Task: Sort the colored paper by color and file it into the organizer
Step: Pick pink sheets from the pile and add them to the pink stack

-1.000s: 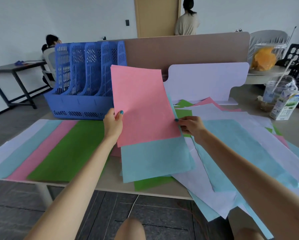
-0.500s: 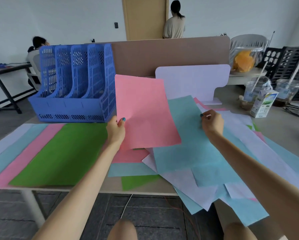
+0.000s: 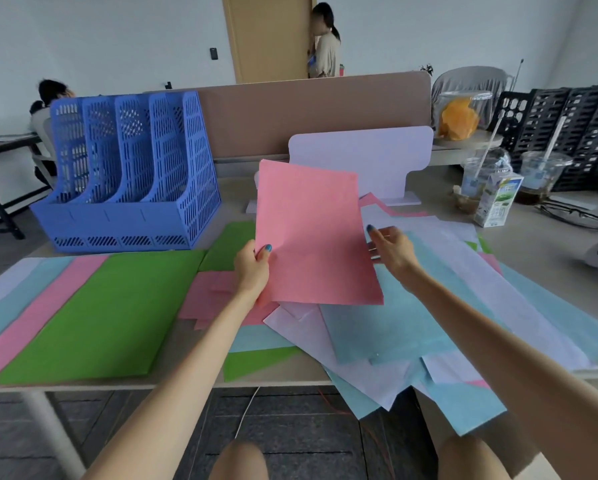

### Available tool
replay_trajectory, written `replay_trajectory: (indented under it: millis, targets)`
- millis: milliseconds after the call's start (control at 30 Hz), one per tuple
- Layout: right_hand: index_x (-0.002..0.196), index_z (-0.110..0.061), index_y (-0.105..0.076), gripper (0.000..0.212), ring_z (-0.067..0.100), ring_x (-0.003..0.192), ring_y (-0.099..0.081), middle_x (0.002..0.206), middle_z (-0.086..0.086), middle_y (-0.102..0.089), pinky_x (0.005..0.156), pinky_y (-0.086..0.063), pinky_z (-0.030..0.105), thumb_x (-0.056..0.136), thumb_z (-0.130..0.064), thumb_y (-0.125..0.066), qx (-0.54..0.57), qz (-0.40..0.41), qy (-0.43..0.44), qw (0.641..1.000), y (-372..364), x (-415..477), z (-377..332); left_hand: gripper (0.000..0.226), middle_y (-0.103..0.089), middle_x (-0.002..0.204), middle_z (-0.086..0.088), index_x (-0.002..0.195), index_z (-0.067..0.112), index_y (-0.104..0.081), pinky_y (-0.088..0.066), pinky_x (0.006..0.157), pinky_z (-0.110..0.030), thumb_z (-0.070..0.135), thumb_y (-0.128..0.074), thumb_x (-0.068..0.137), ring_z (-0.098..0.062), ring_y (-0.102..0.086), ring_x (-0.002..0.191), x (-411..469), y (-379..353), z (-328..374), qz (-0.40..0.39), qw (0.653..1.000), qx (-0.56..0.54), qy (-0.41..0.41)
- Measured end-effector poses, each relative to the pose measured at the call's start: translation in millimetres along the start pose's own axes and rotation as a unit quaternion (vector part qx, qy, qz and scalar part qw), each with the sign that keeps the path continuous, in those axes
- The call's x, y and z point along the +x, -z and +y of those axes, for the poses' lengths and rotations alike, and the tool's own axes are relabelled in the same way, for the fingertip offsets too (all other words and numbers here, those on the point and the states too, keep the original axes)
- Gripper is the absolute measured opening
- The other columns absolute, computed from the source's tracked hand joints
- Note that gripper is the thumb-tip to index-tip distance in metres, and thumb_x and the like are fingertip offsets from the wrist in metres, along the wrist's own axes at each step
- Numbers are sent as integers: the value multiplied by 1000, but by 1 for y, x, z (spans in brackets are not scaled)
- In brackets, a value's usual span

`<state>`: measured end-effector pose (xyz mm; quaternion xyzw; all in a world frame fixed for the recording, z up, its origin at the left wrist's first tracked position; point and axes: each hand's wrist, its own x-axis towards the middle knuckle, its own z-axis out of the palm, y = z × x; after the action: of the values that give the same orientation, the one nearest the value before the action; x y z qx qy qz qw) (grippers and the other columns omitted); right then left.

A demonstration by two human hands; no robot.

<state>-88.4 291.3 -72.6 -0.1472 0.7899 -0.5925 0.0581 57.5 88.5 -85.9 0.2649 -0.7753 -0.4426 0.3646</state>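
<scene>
All 4 slots of the blue organizer (image 3: 128,188) show only mesh, the left hand (image 3: 252,271) pinches a pink sheet (image 3: 311,237), and the right hand (image 3: 394,251) is slack-fingered at its edge, contact unclear.

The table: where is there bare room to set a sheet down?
Bare tabletop shows between the blue organizer and the white stand, and just in front of the milk carton. Sorted stacks fill the left; the loose heap crowds the right.
</scene>
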Motion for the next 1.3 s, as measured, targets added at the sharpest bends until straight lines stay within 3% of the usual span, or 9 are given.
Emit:
replay_trajectory:
  millis: [267,367,500,667,900,1000,1133,1200,1300]
  targets:
    - [91,-5,-69,17,20,73,-55,81,9,-63,60,-41,26,75,0,-64,-20,-15,-10,1000,-31,-9,-3,22,-53,72,-4,77,10,-51,-31,57,-28,18,-50,97,-20,-48,67,-1,20,-5,7,995,99,9]
    - [93,-3,-70,17,22,74,-54,81,10,-61,59,-39,25,77,0,-64,-64,-11,-13,998,-34,-10,1,29,-64,100,-10,105,6,-58,-41,65,-30,32,-48,97,-27,-60,94,0,44,-13,31,920,391,21]
    - [94,-1,-70,19,21,77,-54,81,10,-61,65,-39,25,77,2,-61,-91,6,-17,996,-35,-9,4,56,-55,119,-17,118,1,-51,-45,69,-31,50,-50,92,-28,-55,103,6,61,-30,-29,849,520,90]
    - [97,-3,-69,21,22,78,-55,85,8,-61,67,-40,25,79,1,-60,-91,7,-22,996,-32,-8,3,48,-58,92,-4,97,3,-49,-40,51,-26,48,-64,86,-20,-57,77,22,66,-18,-110,866,461,162]
    - [99,-5,-68,22,22,79,-55,88,9,-61,67,-40,26,79,0,-60,-84,6,-15,996,-27,-8,-2,21,-65,73,-3,90,7,-58,-52,69,-27,23,-66,81,-16,-58,59,34,76,-16,-108,923,302,215]
    - [97,-5,-69,21,22,79,-56,88,10,-62,67,-41,26,79,0,-60,-83,8,-7,997,-30,-9,-6,22,-61,72,-3,94,5,-60,-55,83,-36,25,-59,84,-20,-61,70,31,90,-16,-111,911,333,216]
    - [95,-5,-69,19,22,78,-54,83,9,-60,66,-38,25,79,0,-60,-99,3,14,995,-38,-13,-9,31,-64,109,-11,114,4,-57,-53,77,-31,17,-52,86,-24,-62,92,13,97,-8,-115,877,427,188]
    - [95,-5,-68,19,22,77,-53,83,8,-60,65,-37,24,79,0,-60,-105,3,21,994,-42,-15,-9,13,-65,98,-10,95,5,-59,-43,55,-23,9,-51,87,-22,-59,78,3,90,-7,-110,865,466,148]
    - [94,-5,-68,19,23,76,-53,83,9,-60,65,-37,25,79,0,-59,-112,5,27,993,-45,-17,-10,21,-69,86,-9,66,11,-48,-47,59,-24,4,-53,85,-24,-67,83,-13,80,-4,-85,863,490,94]
